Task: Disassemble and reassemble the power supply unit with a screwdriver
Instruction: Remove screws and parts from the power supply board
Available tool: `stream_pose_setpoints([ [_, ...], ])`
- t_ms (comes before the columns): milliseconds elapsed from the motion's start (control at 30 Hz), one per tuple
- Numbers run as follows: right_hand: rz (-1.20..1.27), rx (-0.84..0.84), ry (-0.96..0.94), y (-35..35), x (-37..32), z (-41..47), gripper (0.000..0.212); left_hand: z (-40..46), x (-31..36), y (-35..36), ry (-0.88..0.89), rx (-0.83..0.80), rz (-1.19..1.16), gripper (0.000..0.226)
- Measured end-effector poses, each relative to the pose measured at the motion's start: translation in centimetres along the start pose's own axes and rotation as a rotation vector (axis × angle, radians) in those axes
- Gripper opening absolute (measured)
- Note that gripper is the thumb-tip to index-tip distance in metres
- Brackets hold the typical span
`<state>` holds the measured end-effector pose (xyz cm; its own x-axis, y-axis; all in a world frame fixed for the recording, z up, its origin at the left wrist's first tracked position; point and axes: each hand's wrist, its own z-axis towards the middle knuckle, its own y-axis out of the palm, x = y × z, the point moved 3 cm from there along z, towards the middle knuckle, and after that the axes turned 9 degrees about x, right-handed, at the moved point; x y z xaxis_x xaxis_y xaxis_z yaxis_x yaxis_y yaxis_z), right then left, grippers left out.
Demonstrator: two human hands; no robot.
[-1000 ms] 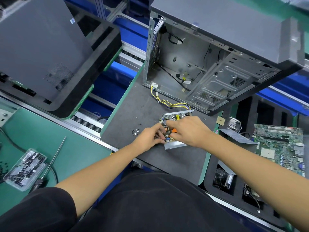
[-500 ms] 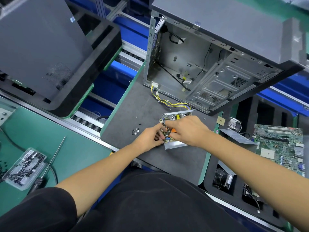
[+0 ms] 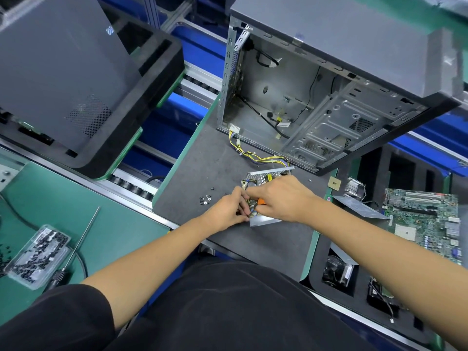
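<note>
No writing is legible anywhere; the small blue-and-white mark (image 3: 109, 29) on the dark case at upper left is too blurred to read.

The power supply (image 3: 263, 179) lies open on the grey mat (image 3: 202, 160), just in front of the empty PC chassis (image 3: 316, 110). Its cover is off: you can see a perforated metal wall at the far edge, a bare metal base plate at the near edge, and a board with yellow and dark parts between. A yellow-and-black wire bundle (image 3: 255, 154) runs from it to a white connector at the chassis opening.

Your left hand (image 3: 228, 211) has its fingers curled, pinching at the near left corner of the unit. Your right hand (image 3: 283, 198) is curled around an orange-handled screwdriver (image 3: 260, 202), tip hidden among the fingers.

Loose black screws (image 3: 205, 198) sit on the mat just left of your hands. A motherboard (image 3: 428, 216) lies well to the right.
</note>
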<state>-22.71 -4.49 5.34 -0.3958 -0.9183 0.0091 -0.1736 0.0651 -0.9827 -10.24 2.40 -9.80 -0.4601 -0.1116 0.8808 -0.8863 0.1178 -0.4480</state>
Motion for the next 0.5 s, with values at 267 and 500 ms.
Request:
stream_pose_setpoints([
  [267, -0.021, -0.005, -0.029, -0.13, -0.4, 0.22, 0.02, 0.23, -0.07, 0.03, 0.001, -0.01, 0.01, 0.053],
  [500, -0.009, 0.02, -0.006, -0.24, 0.27, -0.32, 0.015, -0.08, 0.24, -0.76, 0.008, -0.006, -0.027, 0.073],
])
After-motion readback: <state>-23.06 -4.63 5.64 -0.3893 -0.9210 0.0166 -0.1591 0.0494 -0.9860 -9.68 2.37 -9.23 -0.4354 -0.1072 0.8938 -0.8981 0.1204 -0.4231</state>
